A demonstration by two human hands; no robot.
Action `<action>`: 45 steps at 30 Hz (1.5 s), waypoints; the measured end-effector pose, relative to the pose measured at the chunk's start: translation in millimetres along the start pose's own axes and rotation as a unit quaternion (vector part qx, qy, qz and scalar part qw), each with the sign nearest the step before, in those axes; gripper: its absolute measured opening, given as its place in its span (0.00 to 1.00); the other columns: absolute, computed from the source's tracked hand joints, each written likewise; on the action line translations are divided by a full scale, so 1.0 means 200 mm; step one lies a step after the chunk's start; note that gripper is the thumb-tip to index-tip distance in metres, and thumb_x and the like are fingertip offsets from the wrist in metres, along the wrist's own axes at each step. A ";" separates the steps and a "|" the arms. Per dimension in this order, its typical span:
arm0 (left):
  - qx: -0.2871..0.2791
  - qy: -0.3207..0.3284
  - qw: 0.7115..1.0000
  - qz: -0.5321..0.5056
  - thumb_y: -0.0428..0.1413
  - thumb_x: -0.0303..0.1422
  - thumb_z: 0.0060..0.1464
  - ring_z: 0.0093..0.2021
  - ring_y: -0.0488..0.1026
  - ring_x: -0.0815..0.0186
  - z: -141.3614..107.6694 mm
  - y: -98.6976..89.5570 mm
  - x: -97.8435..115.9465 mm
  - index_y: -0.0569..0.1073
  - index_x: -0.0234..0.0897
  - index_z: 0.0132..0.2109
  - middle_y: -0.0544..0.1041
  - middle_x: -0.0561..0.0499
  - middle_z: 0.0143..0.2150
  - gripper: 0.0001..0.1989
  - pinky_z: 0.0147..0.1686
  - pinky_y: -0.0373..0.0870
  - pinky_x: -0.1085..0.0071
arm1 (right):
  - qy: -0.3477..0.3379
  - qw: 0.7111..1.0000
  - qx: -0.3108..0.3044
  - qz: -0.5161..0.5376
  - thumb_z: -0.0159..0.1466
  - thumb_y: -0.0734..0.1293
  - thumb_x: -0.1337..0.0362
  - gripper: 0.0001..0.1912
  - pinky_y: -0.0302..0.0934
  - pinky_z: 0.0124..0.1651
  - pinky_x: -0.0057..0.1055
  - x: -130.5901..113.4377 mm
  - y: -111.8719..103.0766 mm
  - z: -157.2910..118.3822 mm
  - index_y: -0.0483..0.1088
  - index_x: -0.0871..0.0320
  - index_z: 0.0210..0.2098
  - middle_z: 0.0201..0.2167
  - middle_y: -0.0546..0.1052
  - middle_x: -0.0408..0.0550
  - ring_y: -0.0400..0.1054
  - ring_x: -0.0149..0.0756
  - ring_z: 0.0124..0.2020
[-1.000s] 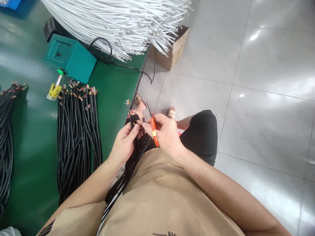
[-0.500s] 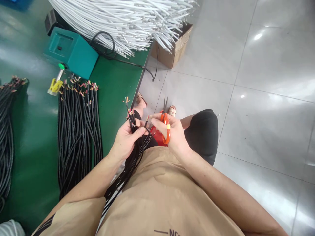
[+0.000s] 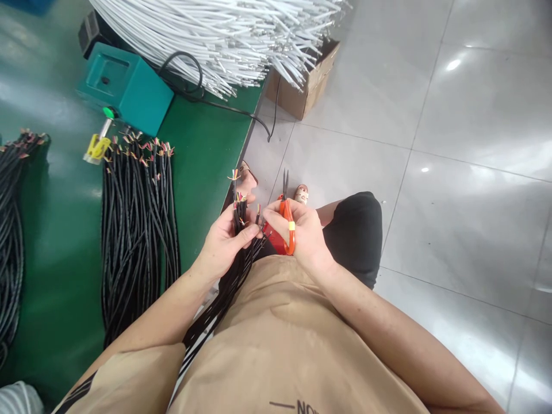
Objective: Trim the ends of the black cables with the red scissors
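My left hand (image 3: 224, 241) is closed around several black cables (image 3: 235, 276) above my lap. Small coloured wires fan out of their stripped ends above my fingers. One cable end (image 3: 257, 214) stands apart by my left thumb, close to the right fingertips. Orange-handled scissors (image 3: 290, 233) rest in my right hand (image 3: 306, 230), their blades together and pointing away from me. The right thumb and index finger are near each other beside that cable end; whether they touch it I cannot tell. The lower cables run down along my left side, partly behind my forearm.
On the green table (image 3: 202, 172) lie a black cable bundle (image 3: 133, 247) and another bundle (image 3: 12, 230) farther left. A teal machine (image 3: 129, 86) stands behind them, with a yellow-ended tool (image 3: 97, 148). White cables (image 3: 215, 40) overhang a cardboard box (image 3: 310, 86) at the table's edge.
The cable ends in my left hand have shifted slightly right and stand more upright. The scissors have tilted a little left, and the right fingers are a bit closer together.
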State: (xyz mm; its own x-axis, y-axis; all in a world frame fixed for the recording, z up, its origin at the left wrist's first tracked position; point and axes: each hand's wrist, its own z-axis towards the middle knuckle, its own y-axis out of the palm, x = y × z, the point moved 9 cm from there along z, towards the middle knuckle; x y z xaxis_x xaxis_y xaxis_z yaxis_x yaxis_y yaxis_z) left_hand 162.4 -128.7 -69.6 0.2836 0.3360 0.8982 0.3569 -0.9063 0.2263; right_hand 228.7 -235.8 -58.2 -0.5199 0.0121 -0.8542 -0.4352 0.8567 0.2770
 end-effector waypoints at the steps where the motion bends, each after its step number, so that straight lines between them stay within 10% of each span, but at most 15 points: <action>1: -0.009 -0.004 1.000 -0.003 0.62 0.29 0.50 0.30 0.71 0.72 0.00 0.01 -0.01 0.69 0.46 0.54 0.72 0.54 0.36 0.24 0.20 0.60 0.79 | 0.002 1.000 0.001 -0.009 0.57 0.66 0.61 0.08 0.60 0.28 0.27 0.01 0.00 0.00 0.66 0.58 0.26 0.18 0.70 0.38 0.65 0.28 0.21; 10: 0.018 -0.024 0.999 -0.012 0.63 0.31 0.48 0.23 0.62 0.78 -0.01 -0.02 -0.03 0.75 0.44 0.49 0.71 0.54 0.36 0.18 0.17 0.59 0.80 | -0.191 0.943 0.034 -0.268 0.55 0.66 0.64 0.12 0.55 0.30 0.28 -0.09 0.01 -0.06 0.59 0.57 0.19 0.24 0.64 0.41 0.56 0.29 0.26; 20: -0.008 -0.024 0.999 0.040 0.62 0.31 0.50 0.28 0.71 0.72 -0.01 -0.01 -0.02 0.74 0.41 0.49 0.73 0.52 0.33 0.17 0.20 0.60 0.79 | 0.008 0.996 -0.067 -0.050 0.60 0.64 0.56 0.13 0.59 0.28 0.27 0.00 0.00 0.03 0.69 0.59 0.26 0.19 0.72 0.41 0.64 0.29 0.22; 34: 0.017 -0.063 0.997 -0.030 0.63 0.29 0.47 0.27 0.74 0.71 0.00 -0.01 -0.03 0.75 0.37 0.46 0.75 0.50 0.33 0.17 0.17 0.57 0.80 | -0.061 0.974 -0.032 -0.216 0.59 0.63 0.59 0.09 0.57 0.31 0.28 -0.01 -0.06 0.03 0.69 0.59 0.28 0.27 0.72 0.44 0.64 0.30 0.27; 41: 0.018 -0.083 0.995 -0.052 0.63 0.28 0.47 0.26 0.73 0.72 0.00 -0.01 -0.04 0.76 0.34 0.45 0.77 0.49 0.32 0.15 0.17 0.57 0.80 | -0.269 0.807 -0.032 -0.525 0.58 0.64 0.64 0.06 0.49 0.32 0.30 -0.06 -0.05 -0.03 0.67 0.59 0.26 0.27 0.67 0.44 0.55 0.29 0.26; 45: 0.010 -0.080 0.996 -0.046 0.63 0.28 0.48 0.27 0.73 0.71 -0.01 -0.01 -0.03 0.76 0.34 0.46 0.77 0.48 0.33 0.16 0.18 0.57 0.79 | -0.298 0.759 -0.030 -0.578 0.60 0.63 0.64 0.08 0.48 0.32 0.31 -0.07 -0.05 -0.04 0.69 0.59 0.27 0.24 0.67 0.44 0.54 0.30 0.25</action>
State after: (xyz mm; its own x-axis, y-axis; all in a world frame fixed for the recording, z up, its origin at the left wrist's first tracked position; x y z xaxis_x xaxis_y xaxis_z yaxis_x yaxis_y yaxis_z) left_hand 158.6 -129.8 -75.8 0.3863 0.4551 0.8023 0.4058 -0.8650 0.2952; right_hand 234.0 -248.1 -46.0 0.6529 -0.4836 -0.5830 -0.3882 0.4473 -0.8057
